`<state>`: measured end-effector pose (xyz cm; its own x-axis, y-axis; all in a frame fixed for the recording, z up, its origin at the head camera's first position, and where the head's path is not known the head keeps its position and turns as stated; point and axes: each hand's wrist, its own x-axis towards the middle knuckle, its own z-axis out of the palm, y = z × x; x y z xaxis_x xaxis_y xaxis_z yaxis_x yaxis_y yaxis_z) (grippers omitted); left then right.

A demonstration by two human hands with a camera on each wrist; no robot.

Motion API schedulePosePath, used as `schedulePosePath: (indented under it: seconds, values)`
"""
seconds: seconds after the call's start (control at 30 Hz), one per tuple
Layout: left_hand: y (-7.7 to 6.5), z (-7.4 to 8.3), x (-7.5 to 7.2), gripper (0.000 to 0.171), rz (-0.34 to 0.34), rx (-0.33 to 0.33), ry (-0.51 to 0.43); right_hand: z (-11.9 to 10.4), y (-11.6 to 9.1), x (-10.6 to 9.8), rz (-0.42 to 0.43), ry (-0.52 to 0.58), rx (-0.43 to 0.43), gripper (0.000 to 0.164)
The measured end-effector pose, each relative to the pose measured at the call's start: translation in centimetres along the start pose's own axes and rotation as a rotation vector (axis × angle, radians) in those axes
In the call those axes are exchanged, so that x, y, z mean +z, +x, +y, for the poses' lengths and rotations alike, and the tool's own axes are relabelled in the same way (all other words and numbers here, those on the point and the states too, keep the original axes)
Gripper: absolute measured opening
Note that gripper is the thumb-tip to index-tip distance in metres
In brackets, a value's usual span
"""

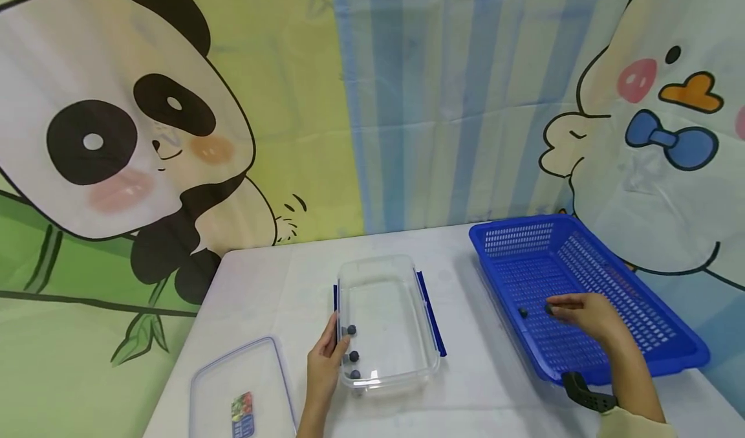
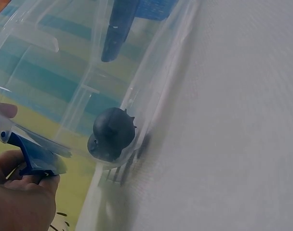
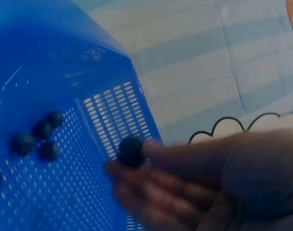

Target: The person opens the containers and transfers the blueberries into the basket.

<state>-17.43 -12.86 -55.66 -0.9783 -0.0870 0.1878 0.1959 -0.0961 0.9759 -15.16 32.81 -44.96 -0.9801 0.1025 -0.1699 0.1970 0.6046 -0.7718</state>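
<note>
Your left hand (image 1: 327, 367) grips the clear container (image 1: 396, 315) by its left side, the thumb by the near part of that wall and the fingers around the outside; the left wrist view shows those fingers bent about a blue latch (image 2: 38, 156), which hangs folded outward, while a second blue latch (image 1: 431, 315) stands out along the right side. Inside the container, three dark berries (image 1: 354, 356) lie in a loose row along the left wall, the nearest of them by the near left corner; your thumb is just beside the middle one.

Your right hand (image 1: 588, 315) is over the blue basket (image 1: 520, 239) at the right of the table (image 1: 483, 412); its thumb and fingertips pinch one dark berry (image 3: 130, 151), held within the basket's rim. A loose berry (image 1: 522, 312) shows on the basket floor, left of your fingers; the right wrist view, a little blurred, shows several more berries (image 3: 43, 130) lying there, one of them cut by the picture's left edge.

At the near left of the table lies a clear lid (image 1: 262, 370), apart from the container, with a coloured label (image 1: 242, 415) on it; behind everything hangs a printed curtain (image 1: 407, 101), a panda on its left, a white bird in a blue bow tie on its right; your right wrist wears a black band (image 1: 588, 394).
</note>
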Motion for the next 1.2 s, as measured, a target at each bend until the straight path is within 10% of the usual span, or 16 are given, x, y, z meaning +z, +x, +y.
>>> schedulePosePath:
  seconds: [0.8,1.2]
  values:
    - [0.1,0.2,0.0,0.056,0.012,-0.019,0.006,3.2,0.8,0.3,-0.297,0.281,0.035,0.034]
    - [0.0,0.3,0.0,0.059,0.002,-0.045,-0.013,3.0,0.4,0.2,-0.124,0.191,0.123,0.037]
